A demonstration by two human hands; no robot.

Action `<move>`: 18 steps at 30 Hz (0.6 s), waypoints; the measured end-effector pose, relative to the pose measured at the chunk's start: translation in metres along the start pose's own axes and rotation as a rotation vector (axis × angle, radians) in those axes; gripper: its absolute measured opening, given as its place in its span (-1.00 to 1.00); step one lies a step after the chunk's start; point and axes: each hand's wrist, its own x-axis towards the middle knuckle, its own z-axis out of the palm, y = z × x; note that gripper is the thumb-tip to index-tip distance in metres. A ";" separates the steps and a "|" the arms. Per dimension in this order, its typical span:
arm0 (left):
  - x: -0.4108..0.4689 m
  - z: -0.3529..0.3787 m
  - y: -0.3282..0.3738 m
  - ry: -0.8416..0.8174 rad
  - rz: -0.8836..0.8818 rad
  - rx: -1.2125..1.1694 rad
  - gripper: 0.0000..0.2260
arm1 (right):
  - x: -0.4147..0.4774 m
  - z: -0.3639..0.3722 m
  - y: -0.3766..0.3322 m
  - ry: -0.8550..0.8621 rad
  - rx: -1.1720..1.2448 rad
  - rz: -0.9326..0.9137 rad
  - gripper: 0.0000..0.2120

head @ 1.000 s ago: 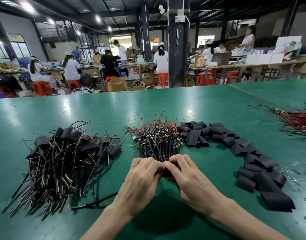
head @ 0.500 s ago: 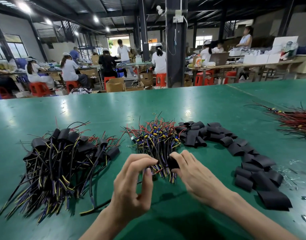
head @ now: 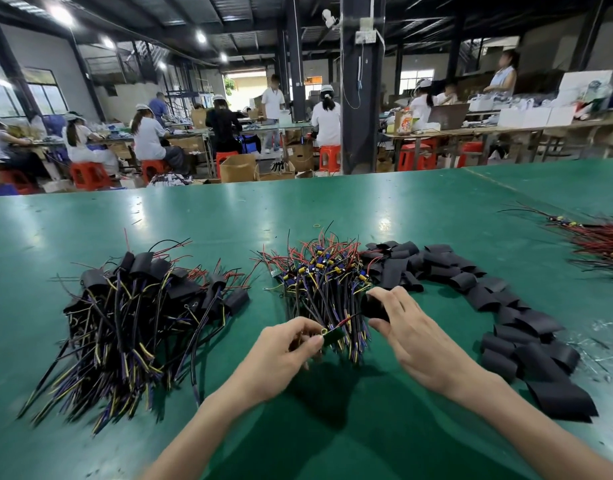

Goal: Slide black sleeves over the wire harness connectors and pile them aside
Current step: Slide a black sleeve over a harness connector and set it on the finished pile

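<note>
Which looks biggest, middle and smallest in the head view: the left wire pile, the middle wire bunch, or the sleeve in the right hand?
1. Left wire pile, the widest spread.
2. Middle wire bunch.
3. Black sleeve pinched by the right hand, smallest though near the camera.

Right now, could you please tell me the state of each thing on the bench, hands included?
left hand, pinches one harness
right hand, holds a black sleeve
harness, lifted, not yet sleeved
black sleeve, raised off the table, not yet over the harness
middle pile, unsleeved, connectors exposed
left pile, sleeved, laid aside
loose sleeves, empty, strewn at the right
red wire bundle, lying untouched at far right
</note>
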 end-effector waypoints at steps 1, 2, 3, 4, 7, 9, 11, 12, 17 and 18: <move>0.000 -0.001 0.001 0.011 -0.003 -0.033 -0.94 | 0.000 -0.001 0.000 -0.001 -0.001 -0.006 -0.62; 0.000 -0.002 0.001 0.038 -0.003 -0.049 -0.93 | 0.000 -0.002 0.001 -0.007 -0.006 -0.014 -0.62; 0.000 -0.003 0.002 0.074 0.001 -0.047 -0.93 | 0.000 -0.003 0.001 -0.019 -0.021 -0.025 -0.61; -0.001 -0.004 0.003 0.115 0.011 -0.040 -0.94 | 0.000 -0.003 0.002 -0.035 -0.049 -0.037 -0.59; -0.001 -0.005 0.005 0.221 0.046 -0.065 -0.92 | 0.000 -0.004 0.002 -0.074 -0.144 -0.066 -0.56; -0.002 -0.004 0.007 0.256 0.071 -0.091 -0.90 | 0.000 -0.004 0.000 -0.087 -0.164 -0.077 -0.55; -0.002 -0.003 0.008 0.276 0.101 -0.128 -0.88 | -0.001 -0.004 -0.003 -0.097 -0.160 -0.098 -0.54; -0.003 -0.002 0.009 0.282 0.118 -0.143 -0.87 | -0.001 -0.004 -0.006 -0.098 -0.144 -0.108 -0.55; -0.004 0.000 0.013 0.310 0.225 -0.132 -0.85 | -0.002 -0.002 -0.013 -0.089 -0.019 -0.118 -0.59; -0.004 0.000 0.013 0.318 0.244 -0.122 -0.84 | -0.001 -0.002 -0.013 -0.085 0.003 -0.114 -0.60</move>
